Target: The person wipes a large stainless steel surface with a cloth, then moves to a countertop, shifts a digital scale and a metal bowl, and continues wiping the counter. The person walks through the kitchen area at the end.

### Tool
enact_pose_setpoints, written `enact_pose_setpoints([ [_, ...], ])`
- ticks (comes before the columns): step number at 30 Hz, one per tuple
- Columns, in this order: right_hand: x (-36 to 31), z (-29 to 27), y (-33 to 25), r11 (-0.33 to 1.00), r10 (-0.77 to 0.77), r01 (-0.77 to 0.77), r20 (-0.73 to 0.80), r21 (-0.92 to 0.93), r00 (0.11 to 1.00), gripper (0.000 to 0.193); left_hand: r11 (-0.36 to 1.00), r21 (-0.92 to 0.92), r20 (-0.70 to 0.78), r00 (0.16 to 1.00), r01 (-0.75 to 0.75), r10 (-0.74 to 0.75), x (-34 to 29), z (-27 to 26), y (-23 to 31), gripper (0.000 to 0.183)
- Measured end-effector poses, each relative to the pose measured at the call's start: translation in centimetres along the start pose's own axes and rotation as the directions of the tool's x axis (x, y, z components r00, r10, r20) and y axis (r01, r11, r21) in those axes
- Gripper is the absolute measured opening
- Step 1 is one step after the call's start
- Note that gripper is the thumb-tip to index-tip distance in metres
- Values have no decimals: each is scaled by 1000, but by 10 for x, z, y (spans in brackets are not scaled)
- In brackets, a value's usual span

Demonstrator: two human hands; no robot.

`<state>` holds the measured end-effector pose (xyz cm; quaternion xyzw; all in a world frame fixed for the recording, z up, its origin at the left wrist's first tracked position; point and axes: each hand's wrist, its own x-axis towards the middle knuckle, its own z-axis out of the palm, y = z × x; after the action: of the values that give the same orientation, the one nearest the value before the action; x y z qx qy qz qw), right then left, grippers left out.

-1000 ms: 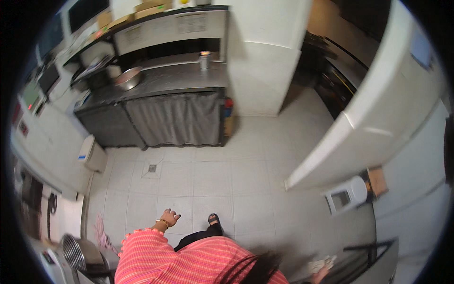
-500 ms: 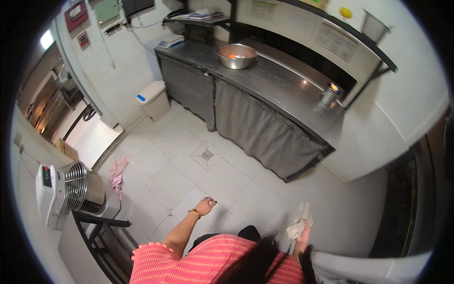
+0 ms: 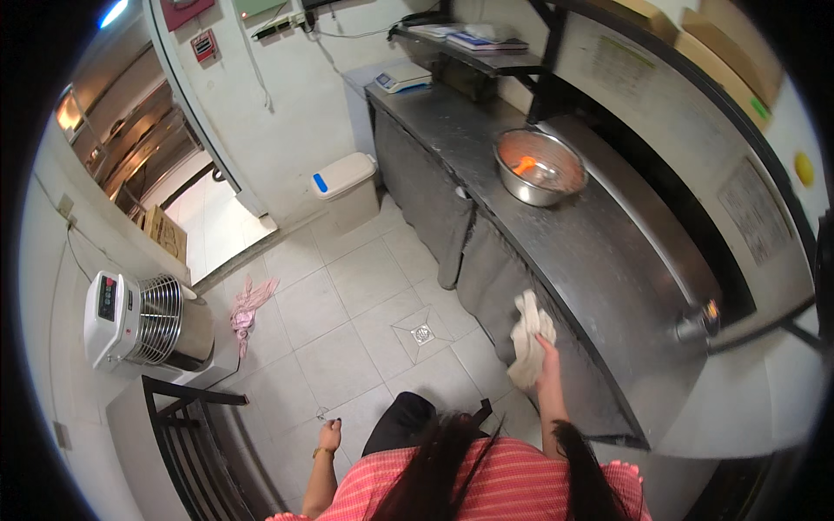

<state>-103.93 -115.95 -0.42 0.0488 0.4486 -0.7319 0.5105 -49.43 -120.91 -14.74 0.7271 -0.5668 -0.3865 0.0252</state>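
My right hand [image 3: 546, 356] grips a pair of off-white cloth gloves [image 3: 527, 340], finger-like ends pointing up, beside the grey curtain [image 3: 486, 273] under the steel counter [image 3: 599, 291]. Low over the tiled floor hangs my left hand [image 3: 328, 435], a gold-coloured bracelet on its wrist, its fingers loosely bent and slightly apart with nothing in them. On the counter, a steel bowl [image 3: 539, 193] contains an orange-handled utensil [image 3: 524, 164], out of reach of both hands.
To the left stand a dough mixer [image 3: 156, 321] and a black metal rack [image 3: 195, 399]. A pink cloth [image 3: 246, 317] lies on the floor near a drain [image 3: 422, 334]. A lidded bin [image 3: 347, 191] is by the wall, a scale [image 3: 403, 78] on the counter's far end, a metal canister [image 3: 698, 321] on its right.
I have moved closer to the counter, so the bowl and bin look nearer. My right hand with the gloves has come forward to the curtain. My left hand sits lower and closer to my body.
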Motion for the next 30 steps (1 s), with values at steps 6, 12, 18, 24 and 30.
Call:
enact_pose_setpoints([
  [6,193,198,-14,997,-9,-26,411,79,912,38,948,137,75,951,287,-298,106,94,-170,70],
  [12,346,384,-28,939,-342,333,322,85,883,40,935,150,112,934,323,-340,279,40,-112,65],
  [18,486,506,-65,202,-811,824,381,-529,443,55,992,-118,-35,999,34,-38,443,-111,161,53],
  [24,657,642,-32,-444,-618,770,779,-458,107,66,871,-261,-286,895,-417,343,602,-260,414,34],
  [30,808,701,22,-483,-250,632,788,-606,563,56,692,-444,-182,814,-569,552,719,-272,620,27],
])
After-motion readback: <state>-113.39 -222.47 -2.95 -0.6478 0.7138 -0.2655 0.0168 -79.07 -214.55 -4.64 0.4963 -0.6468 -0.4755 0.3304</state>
